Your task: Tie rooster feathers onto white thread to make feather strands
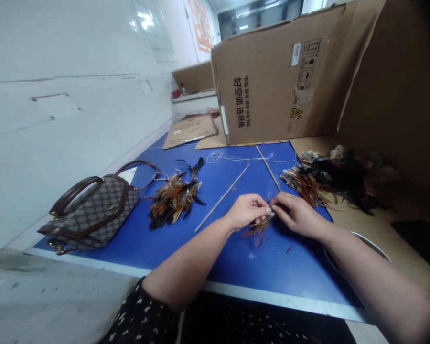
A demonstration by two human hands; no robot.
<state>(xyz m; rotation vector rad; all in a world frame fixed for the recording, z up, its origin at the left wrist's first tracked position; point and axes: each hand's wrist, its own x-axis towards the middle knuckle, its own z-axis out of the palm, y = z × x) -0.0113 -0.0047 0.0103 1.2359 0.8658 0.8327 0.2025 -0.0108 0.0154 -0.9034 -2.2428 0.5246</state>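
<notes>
My left hand [250, 210] is closed in a pinch on a small bunch of brown feathers [258, 228], which hangs below the fingertips over the blue tabletop [218, 258]. Fingertip to fingertip with it, my right hand [295, 215] pinches at the top end of the same bunch. The exact spot held is partly hidden by the fingers. To the left lies a loose pile of brown and black feathers [175, 198]. A larger heap of black, brown and pale feathers [344, 177] rests on cardboard beyond my right hand.
Two thin sticks [222, 198] and a tangled white thread [236, 157] lie on the table. A patterned handbag [103, 210] stands at the left. A big cardboard box [272, 86] forms a wall behind. Under my right forearm shows a round white rim [372, 242].
</notes>
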